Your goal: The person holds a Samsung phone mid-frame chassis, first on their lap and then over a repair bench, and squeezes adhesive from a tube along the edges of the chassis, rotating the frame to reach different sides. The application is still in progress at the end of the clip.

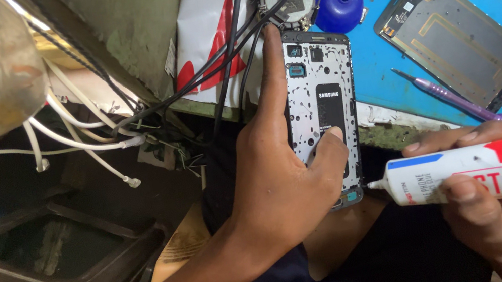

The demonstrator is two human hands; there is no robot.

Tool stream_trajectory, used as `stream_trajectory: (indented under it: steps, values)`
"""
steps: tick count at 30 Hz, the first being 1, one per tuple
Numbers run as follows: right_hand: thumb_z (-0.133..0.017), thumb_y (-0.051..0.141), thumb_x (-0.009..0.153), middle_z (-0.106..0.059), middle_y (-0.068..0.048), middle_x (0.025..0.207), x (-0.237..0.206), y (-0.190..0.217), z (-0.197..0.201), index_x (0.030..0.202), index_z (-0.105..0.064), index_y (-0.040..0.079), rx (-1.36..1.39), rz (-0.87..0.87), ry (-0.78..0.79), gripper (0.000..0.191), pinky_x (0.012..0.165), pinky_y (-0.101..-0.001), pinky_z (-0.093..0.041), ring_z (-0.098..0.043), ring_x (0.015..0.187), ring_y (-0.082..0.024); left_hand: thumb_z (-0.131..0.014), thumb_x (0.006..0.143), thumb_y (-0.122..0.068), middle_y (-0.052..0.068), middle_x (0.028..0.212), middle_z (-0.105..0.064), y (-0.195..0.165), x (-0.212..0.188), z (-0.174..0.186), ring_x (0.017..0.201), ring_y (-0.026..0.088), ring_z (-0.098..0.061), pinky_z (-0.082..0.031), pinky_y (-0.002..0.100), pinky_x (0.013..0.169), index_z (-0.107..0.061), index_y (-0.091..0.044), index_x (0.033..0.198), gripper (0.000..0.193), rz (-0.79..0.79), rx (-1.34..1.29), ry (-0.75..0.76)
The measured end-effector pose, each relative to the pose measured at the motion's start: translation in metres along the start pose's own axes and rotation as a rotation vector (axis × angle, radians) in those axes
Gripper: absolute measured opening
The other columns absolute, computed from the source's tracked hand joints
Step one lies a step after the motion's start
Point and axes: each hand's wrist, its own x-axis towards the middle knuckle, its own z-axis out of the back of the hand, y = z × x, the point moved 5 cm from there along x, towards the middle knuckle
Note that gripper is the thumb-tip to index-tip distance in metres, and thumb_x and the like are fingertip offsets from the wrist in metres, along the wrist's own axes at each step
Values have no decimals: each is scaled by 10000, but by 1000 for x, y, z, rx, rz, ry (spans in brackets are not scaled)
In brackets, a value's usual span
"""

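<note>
Over the lap, left hand (pixel 278 184) grasps a perforated phone frame (pixel 323 115) (black-rimmed), right hand (pixel 485 197) a glue tube (pixel 481 174).

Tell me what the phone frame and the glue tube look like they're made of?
The phone frame in the left hand looks like metal: a flat, dull silver plate dotted with small cut-outs, edged by a dark rim that may be plastic. The glue tube in the right hand looks like soft plastic or thin metal: smooth, glossy white and red, with a pointed white nozzle.

Phone frame (pixel 323 115) in left hand (pixel 277 177); glue tube (pixel 481 174) right of it.
</note>
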Motion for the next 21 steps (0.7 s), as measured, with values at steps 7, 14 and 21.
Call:
stream_trajectory:
  steps: [7,14,21]
  values:
    - [-721,196,1048,-583,-106,994,0,-3,2,1241,-425,30,-19,11,-19,390,843,-443,-659,-749,891,-317,-598,909,48,108,1196,-746,-2,0,0,1000,115,-728,-597,259,927,-43,16,1699,966,-35,0,-8]
    - [-707,186,1073,-593,-111,975,2,-2,1,1265,-428,22,-43,23,-17,377,865,-425,-654,-751,906,-314,-596,893,43,103,1141,-752,0,0,0,945,109,-722,-597,249,882,-39,14,1688,972,-1,1,-3]
    - [-706,176,1037,-604,-113,980,5,-2,-1,1227,-441,10,-11,19,-10,366,810,-438,-668,-754,865,-319,-598,891,44,102,1139,-749,0,1,0,939,105,-716,-597,250,876,-40,15,1687,972,0,4,-3]
